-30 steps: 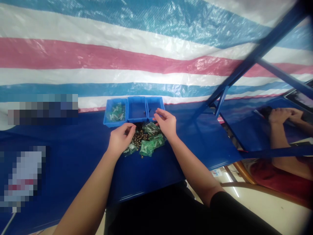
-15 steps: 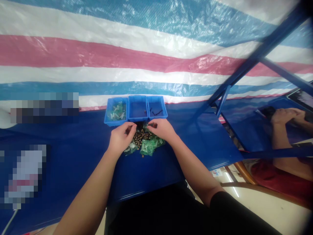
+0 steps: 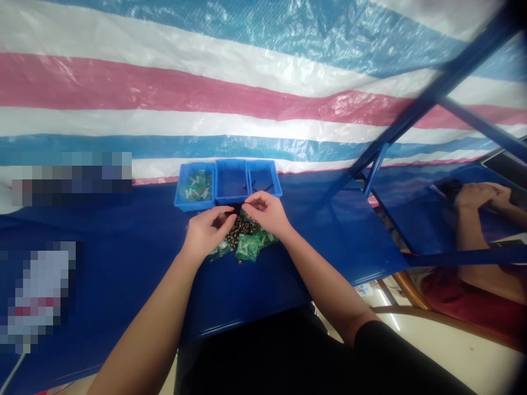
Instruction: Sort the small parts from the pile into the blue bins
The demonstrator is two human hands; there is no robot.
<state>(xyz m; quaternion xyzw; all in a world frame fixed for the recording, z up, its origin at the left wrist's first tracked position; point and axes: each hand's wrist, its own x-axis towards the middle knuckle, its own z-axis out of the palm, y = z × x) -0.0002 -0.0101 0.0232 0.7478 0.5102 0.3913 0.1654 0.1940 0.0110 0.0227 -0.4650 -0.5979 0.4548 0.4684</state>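
Brassy parts (image 3: 237, 235) between left hand (image 3: 202, 235), slightly parted, seemingly empty, and right hand (image 3: 270, 215), grip unclear; closer together now, likely picking.

A workshop, seemingly — bins (image 3: 231, 199) and small parts (image 3: 235, 237) on a table (image 3: 132, 263); striped plastic sheeting (image 3: 206, 96) behind.

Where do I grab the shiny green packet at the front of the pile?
Probably pinch the green packet by its front right corner, coming from your own side. It looks flat, and that corner faces the blue table. The little dark and gold pieces crowd its back left, and one loose piece sits by its front left.
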